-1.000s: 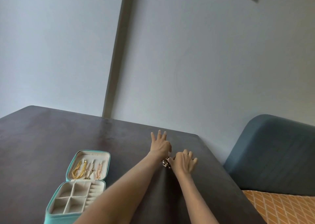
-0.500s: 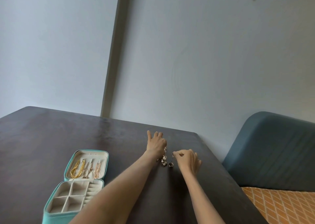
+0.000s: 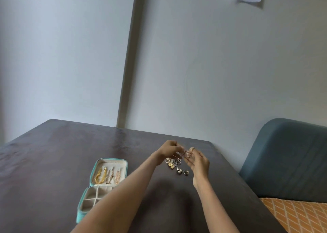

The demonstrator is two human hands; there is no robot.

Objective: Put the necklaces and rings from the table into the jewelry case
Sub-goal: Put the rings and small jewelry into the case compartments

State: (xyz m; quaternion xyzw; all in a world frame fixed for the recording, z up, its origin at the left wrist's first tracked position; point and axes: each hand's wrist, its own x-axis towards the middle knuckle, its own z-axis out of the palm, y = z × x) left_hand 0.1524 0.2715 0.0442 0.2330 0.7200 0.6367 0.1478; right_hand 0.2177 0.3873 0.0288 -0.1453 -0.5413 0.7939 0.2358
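Left hand (image 3: 169, 148): raised just above the tabletop (image 3: 53, 162), fingers curled in toward the right hand; whether it pinches anything cannot be told (the fingertips blur together).
Right hand (image 3: 197, 162): palm turned up and toward the left hand, fingers loosely straight, with two large gold rings (image 3: 189, 152) resting at its fingertips.
Loose rings (image 3: 174, 163): a small heap of silver and gold pieces on the dark tabletop, directly below and between the two hands; two more lie a little nearer the camera beside the right wrist.
Jewelry case (image 3: 99, 185): teal, lying open on the tabletop to the left of the left forearm, well apart from the heap.
Case lid: cream lined, holding necklaces (image 3: 108, 175) (gold and rose tones) hung side by side.
Case base: cream compartments split by dividers, partly hidden by the left forearm.
Surroundings: pale wall behind; a blue upholstered seat (image 3: 290, 158) with an orange patterned cushion to the right.
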